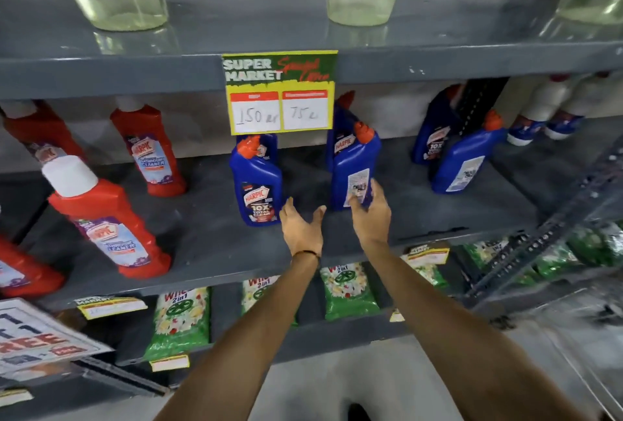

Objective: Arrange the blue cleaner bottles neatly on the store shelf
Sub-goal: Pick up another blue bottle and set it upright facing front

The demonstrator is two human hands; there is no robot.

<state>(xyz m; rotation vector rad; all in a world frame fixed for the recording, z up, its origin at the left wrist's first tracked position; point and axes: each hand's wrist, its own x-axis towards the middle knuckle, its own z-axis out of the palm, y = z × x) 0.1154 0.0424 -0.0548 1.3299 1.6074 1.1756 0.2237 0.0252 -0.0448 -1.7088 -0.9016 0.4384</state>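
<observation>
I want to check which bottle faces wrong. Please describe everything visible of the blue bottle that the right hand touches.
The blue bottle looks like glossy plastic, with an angled orange-red cap. It stands upright, mid-depth on the grey middle shelf, turned so its white back label faces outward. The right hand touches its lower part, fingers over the label. Another blue bottle stands close behind it.

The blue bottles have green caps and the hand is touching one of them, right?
Almost. The caps are orange-red, not green; the head view shows that on each blue bottle, such as the front one. The rest holds: the right hand is touching the blue bottle turned with its back label out, while the left hand is open beside the front one.
</observation>
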